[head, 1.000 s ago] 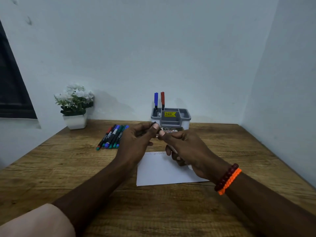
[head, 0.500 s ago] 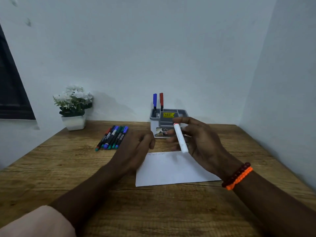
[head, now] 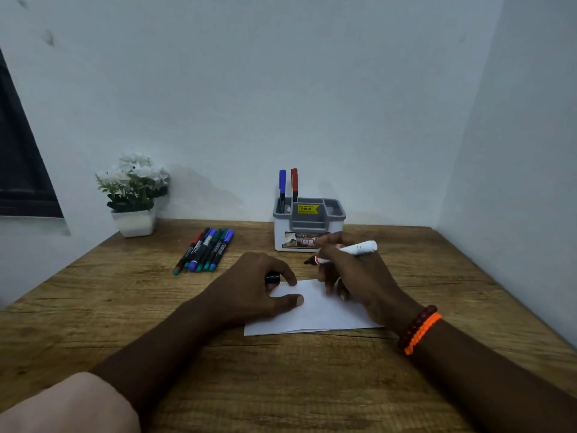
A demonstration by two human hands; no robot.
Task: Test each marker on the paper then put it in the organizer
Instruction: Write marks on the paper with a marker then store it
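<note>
The right hand pinches a white-barrelled marker with its dark tip uncapped, tilted low, tip pointing left and hanging just above the far edge of the white sheet of paper. The left hand rests on the paper's left part, its fingers curled round a small black cap and its thumb lying flat on the sheet. Beyond the paper stands the grey-and-white plastic organizer, with a blue-capped marker and a red-capped marker upright in its back left compartment. Left of the paper and farther back, a row of capped markers lies on the wooden table. A white potted plant sits well left of the organizer.
</note>
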